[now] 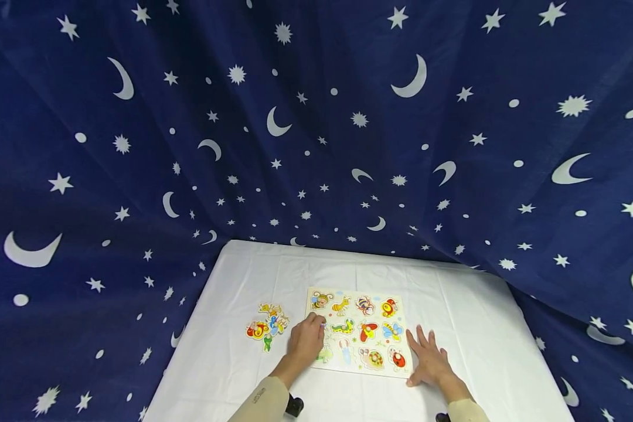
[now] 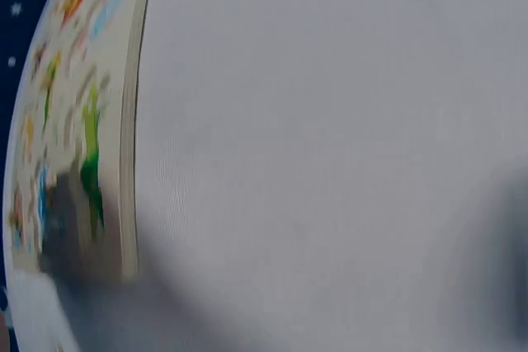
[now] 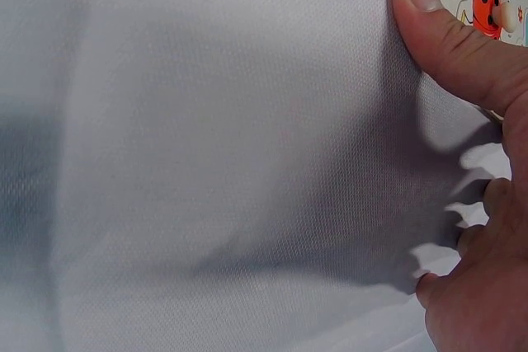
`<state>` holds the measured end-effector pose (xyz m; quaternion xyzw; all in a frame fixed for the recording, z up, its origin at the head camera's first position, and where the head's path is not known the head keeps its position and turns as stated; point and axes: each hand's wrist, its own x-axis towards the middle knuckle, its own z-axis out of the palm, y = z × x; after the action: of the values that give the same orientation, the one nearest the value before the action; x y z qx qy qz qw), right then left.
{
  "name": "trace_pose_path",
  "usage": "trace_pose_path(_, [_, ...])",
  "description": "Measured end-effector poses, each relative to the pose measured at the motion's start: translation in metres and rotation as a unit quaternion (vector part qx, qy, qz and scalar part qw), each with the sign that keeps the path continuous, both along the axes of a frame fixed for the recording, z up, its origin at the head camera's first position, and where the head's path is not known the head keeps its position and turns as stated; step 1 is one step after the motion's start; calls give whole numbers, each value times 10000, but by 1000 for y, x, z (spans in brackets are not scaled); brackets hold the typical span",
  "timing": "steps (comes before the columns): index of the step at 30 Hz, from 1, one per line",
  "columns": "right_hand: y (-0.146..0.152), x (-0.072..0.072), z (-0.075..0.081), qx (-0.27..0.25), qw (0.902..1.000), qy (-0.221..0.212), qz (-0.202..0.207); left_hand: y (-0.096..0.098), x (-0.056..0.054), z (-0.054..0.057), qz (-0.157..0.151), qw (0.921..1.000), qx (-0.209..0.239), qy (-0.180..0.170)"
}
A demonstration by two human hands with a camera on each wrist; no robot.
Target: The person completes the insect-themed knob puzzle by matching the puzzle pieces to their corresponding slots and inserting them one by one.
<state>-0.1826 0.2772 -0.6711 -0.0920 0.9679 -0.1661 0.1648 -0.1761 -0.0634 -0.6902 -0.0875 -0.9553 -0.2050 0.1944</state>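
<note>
A wooden peg puzzle board [image 1: 348, 370] with insect pictures lies on the white-covered table. At the board's left side, my left hand [image 1: 307, 337] curls its fingers round a small puzzle piece [image 1: 323, 324], over the middle row; most of its picture is hidden by the fingers. My right hand [image 1: 429, 358] lies with fingers spread along the board's right edge, thumb by the lower right corner. Close to that thumb in the right wrist view is a ladybird piece [image 3: 487, 7] with a wooden knob. On the board also sit a snail [image 1: 372, 358] and a caterpillar [image 1: 343, 326].
A loose heap of puzzle pieces [image 1: 266, 328] lies on the white tablecloth [image 1: 369, 398], left of the board. Pale printed shapes show in the board's bottom row, left of the snail. A dark blue curtain [image 1: 327, 146] with stars and moons rises behind and beside the table.
</note>
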Motion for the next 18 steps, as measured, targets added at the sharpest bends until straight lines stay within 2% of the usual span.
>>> trace_pose_path(4, [-1,0,1,-60,10000,11,-10,-19,1,1,219,9993,-261,169])
trace_pose_path(8, [-1,0,0,-80,10000,-17,6,-37,2,-1,607,9964,-513,287])
trace_pose_path(14, [1,0,0,-70,10000,51,47,-62,4,-7,1132,9906,-469,602])
trace_pose_path(18, [1,0,1,-93,10000,18,27,-78,7,-9,1435,9871,-379,602])
